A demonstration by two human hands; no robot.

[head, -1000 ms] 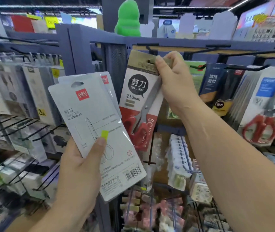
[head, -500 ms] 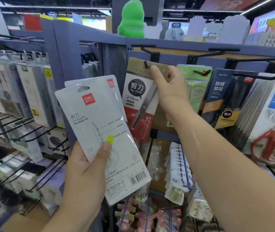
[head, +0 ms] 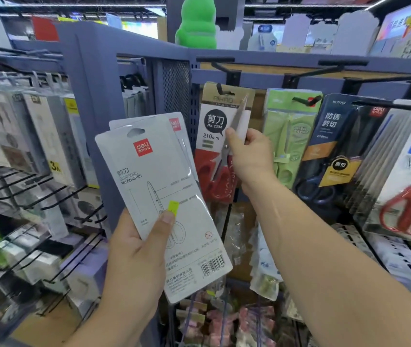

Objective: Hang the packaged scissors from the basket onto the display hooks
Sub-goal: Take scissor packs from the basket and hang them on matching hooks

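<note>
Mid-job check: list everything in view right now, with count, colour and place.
white scissors packs: two, white with a red logo, fanned in front of the rack.
red-handled scissors pack: one, tan and white card, hanging on a hook at centre.
green scissors pack: one, pale green, on the next hook to the right.
dark scissors pack: one showing, dark blue and orange, further right.
grey pack stack: count unclear, grey with red handles, far right.
display hooks: several, black, along the blue rack.
green figure: one, bright green, on top of the rack.
side-rack packs: many, grey and white, left rack.
left hand: holds the white scissors packs, thumb on the front.
right hand: pinches the red-handled scissors pack's right edge.
</note>
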